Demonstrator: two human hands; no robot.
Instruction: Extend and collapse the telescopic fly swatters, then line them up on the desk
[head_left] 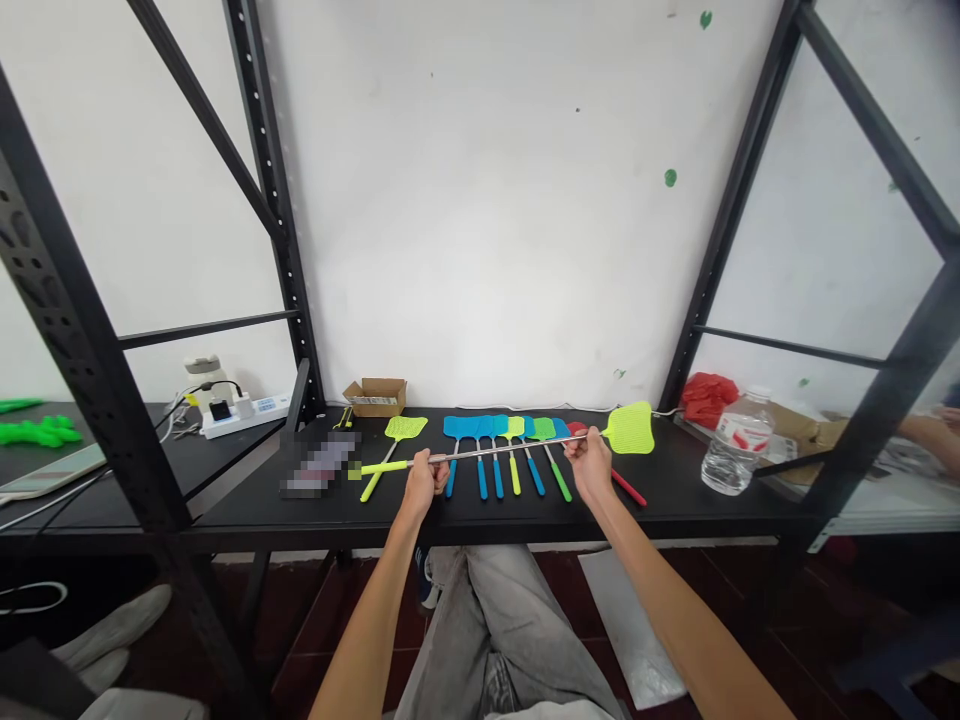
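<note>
A yellow-green fly swatter [630, 428] with a long metal telescopic rod is stretched out sideways above the black table [675, 495]. My left hand [424, 480] is closed round the rod near its yellow handle. My right hand [589, 462] is closed round the rod close to the swatter's head. Beneath the rod, several more fly swatters [499, 440] lie in a row on the table, with blue, yellow, green and red handles. Another yellow swatter [401, 432] lies slanted at the left end of the row.
A clear water bottle [731, 440] stands at the right, near a red bag [705, 397]. A small cardboard box [376, 396] sits by the wall. A power strip [244, 412] with plugs lies at the left. Black shelf posts frame both sides. Another person's arm shows at far right.
</note>
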